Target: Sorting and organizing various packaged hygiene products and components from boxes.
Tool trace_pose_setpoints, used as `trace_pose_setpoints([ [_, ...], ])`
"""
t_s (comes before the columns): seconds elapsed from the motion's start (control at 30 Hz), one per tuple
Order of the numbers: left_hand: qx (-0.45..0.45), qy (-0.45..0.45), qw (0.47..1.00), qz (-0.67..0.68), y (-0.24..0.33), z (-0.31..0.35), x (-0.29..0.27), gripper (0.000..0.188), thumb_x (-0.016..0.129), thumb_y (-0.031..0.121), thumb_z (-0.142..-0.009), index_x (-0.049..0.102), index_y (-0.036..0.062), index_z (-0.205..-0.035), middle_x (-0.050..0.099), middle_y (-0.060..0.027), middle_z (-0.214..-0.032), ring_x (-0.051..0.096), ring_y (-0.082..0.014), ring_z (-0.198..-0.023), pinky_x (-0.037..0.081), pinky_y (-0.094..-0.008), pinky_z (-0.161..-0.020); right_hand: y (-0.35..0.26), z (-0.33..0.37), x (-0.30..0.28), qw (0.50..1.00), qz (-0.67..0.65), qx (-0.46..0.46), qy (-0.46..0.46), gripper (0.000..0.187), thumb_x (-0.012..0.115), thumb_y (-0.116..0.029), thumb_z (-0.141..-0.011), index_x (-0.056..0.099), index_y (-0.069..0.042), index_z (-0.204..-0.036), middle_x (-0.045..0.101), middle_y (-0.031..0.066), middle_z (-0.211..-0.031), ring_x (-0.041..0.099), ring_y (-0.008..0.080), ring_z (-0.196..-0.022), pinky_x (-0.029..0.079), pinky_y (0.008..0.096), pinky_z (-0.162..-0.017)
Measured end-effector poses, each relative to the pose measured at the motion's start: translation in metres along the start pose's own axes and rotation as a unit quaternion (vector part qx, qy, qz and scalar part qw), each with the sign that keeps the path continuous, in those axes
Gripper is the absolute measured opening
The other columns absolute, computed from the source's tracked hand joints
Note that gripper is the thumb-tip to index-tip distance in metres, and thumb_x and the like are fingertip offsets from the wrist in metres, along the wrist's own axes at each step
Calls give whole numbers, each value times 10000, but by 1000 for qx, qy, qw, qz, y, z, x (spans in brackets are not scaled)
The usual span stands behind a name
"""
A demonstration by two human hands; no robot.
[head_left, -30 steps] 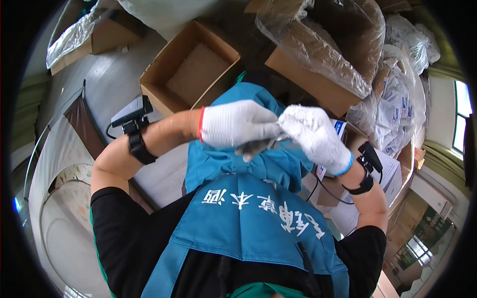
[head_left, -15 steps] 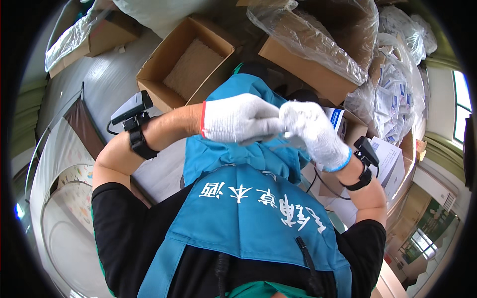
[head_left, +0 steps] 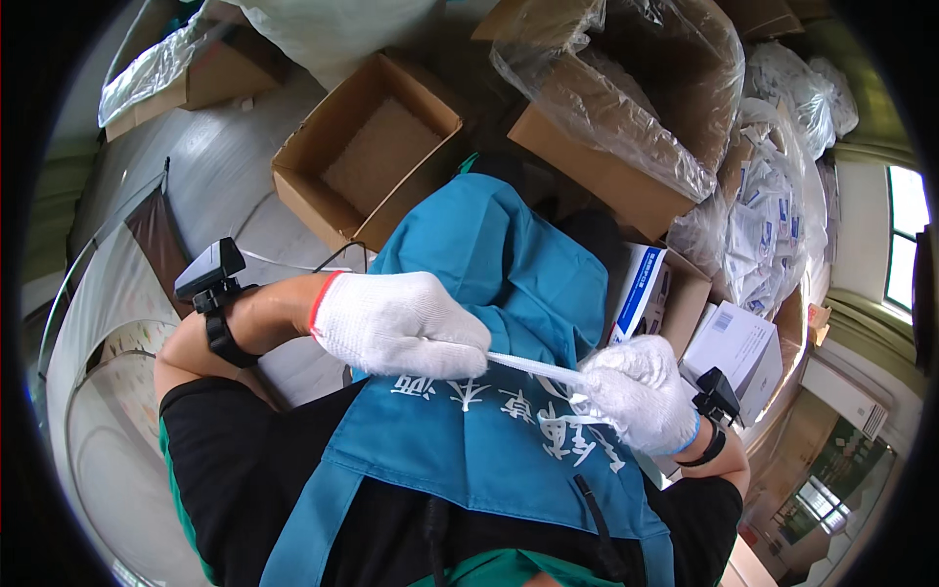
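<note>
Over the blue apron point(head_left: 489, 235) on my lap, a narrow white band point(head_left: 533, 368) runs taut between my two gloved hands. My left hand point(head_left: 401, 328), in a white knit glove with a red cuff, is closed on the band's left end. On the other end, my right hand point(head_left: 641, 391) is closed too, its glove edged in blue. Thin white strands point(head_left: 592, 419) hang loose below the right fingers. What else the fingers may cover is hidden.
Ahead stand an open cardboard box point(head_left: 291, 201) and a carton point(head_left: 597, 181) lined with clear plastic. Right of them is a clear bag of white-and-blue packets point(head_left: 773, 220). A blue-and-white box point(head_left: 641, 289) and a white box point(head_left: 734, 342) sit nearer, on my right.
Both hands have moved nearer my body and apart, the left one leftward, the right one slightly rightward. The white band now shows stretched between them.
</note>
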State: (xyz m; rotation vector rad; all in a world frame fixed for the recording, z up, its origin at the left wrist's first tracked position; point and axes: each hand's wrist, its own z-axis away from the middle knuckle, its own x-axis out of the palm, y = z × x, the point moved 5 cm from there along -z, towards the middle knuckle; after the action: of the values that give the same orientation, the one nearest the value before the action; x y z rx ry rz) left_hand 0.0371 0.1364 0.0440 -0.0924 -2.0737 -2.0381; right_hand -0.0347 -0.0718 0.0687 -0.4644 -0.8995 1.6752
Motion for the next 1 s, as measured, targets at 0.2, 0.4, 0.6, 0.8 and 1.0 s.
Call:
trace_pose_setpoints([
  [0.2,177,216,954,-108,-47,76,-49,390,502,281,-999,562,7,-727,501,-53,-641,438,-178,-558,399,-320,-546,9,13,-20,915,-337,109,192,230,588,-159,-944,644,56,-1001,658,68,-823,594,150,-645,490,310,-551],
  [0.4,-156,465,866,93,-116,101,-127,494,512,243,-987,406,-13,-1396,612,-69,-940,508,-64,-673,430,-231,-555,10,-75,-40,945,-299,-120,-54,226,518,-222,-1000,593,-19,-934,609,48,-821,641,146,-698,573,311,-670],
  [0.6,-210,423,881,35,-121,56,-112,444,648,185,-882,528,-17,-1259,659,-81,-1001,641,-145,-869,532,-272,-781,5,-110,-21,980,23,-109,164,316,535,-330,-1002,637,-39,-930,554,-29,-693,461,9,-573,364,172,-483],
  [0.8,-81,346,920,-166,-62,-8,-57,395,744,301,-856,618,3,-1081,677,-81,-933,648,-161,-865,525,-298,-812,14,-125,-10,975,90,-135,150,325,526,-324,-1000,641,-35,-905,550,-7,-669,468,55,-580,389,233,-531],
  [1.0,-95,361,926,49,-64,-30,-47,281,708,285,-894,618,27,-963,659,-56,-828,636,-101,-671,525,-248,-611,2,-114,0,936,241,-223,127,349,485,-304,-1014,640,-8,-915,611,55,-762,532,104,-677,436,262,-622],
])
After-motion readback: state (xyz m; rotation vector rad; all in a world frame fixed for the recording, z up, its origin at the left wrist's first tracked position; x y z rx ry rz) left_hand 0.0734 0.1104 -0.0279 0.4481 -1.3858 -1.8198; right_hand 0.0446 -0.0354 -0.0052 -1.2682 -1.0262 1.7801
